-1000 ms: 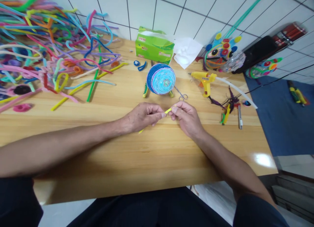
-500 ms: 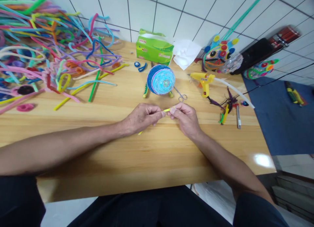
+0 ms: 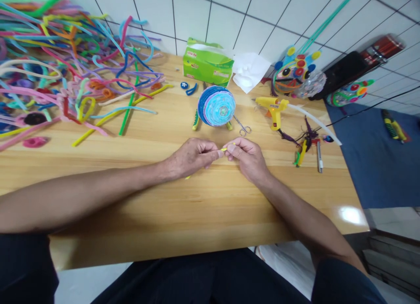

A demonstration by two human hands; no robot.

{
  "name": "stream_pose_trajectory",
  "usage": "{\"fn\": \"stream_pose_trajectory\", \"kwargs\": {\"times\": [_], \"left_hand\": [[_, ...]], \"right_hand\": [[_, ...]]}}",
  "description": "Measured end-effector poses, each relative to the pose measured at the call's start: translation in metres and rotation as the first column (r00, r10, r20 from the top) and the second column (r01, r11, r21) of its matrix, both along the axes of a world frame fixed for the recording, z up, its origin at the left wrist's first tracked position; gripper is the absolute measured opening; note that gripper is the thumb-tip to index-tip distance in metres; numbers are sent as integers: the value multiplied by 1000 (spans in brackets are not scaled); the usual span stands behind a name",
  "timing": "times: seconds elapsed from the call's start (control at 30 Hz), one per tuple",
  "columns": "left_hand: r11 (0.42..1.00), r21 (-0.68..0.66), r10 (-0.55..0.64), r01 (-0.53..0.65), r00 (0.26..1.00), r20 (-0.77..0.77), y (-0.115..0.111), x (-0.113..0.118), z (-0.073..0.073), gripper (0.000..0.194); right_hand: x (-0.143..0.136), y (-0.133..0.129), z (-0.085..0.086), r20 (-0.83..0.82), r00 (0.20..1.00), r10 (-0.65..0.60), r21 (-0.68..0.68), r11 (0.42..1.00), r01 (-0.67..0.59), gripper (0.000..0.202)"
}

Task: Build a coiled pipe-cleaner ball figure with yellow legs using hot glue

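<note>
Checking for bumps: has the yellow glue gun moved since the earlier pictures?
No. Against the wooden table, the yellow glue gun shows no visible shift either way.

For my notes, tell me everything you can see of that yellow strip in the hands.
The yellow strip is thin, its material unclear. The left hand and right hand pinch it over the wooden table, a short bit showing between them. What looks like its tail pokes out below the left hand; the rest is hidden.
</note>
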State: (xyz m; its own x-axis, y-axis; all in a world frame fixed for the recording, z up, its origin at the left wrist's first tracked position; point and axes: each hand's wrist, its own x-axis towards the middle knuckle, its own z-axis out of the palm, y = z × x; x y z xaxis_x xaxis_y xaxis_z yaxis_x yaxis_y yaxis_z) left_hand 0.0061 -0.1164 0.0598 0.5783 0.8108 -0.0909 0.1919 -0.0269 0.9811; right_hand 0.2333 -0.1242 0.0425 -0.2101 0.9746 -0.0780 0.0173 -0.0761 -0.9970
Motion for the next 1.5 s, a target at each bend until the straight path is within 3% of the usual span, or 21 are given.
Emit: {"fn": "stream_pose_trajectory", "kwargs": {"times": [0.23, 0.5, 0.73, 1.03, 1.27, 1.4, 1.5], "left_hand": [[999, -18, 28, -28, 1000, -13, 0, -1, -4, 50], [999, -36, 23, -21, 998, 56, -1, 2, -3, 34], [997, 8, -72, 72, 995, 72, -3, 4, -5, 43], [999, -22, -29, 30, 998, 48, -2, 4, -7, 41], [999, 21, -28, 27, 999, 42, -4, 2, -9, 43], [996, -79, -32, 37, 998, 54, -4, 4, -10, 39], [996, -75, -40, 43, 998, 48, -3, 4, -8, 40]], "right_hand": [[3, 3, -2, -85, 996, 6, -39, 999, -9, 49], [0, 3, -5, 45, 996, -75, 89, 994, 71, 49], [-5, -5, 4, 124, 989, -85, 172, 983, 63, 52], [-4, 0, 0, -25, 1000, 5, 43, 999, -4, 52], [-2, -5, 2, 149, 984, -99, 149, 986, 76, 31], [-1, -2, 0, 91, 984, -154, 159, 978, 138, 38], [0, 1, -2, 17, 994, -109, 112, 988, 107, 46]]}}
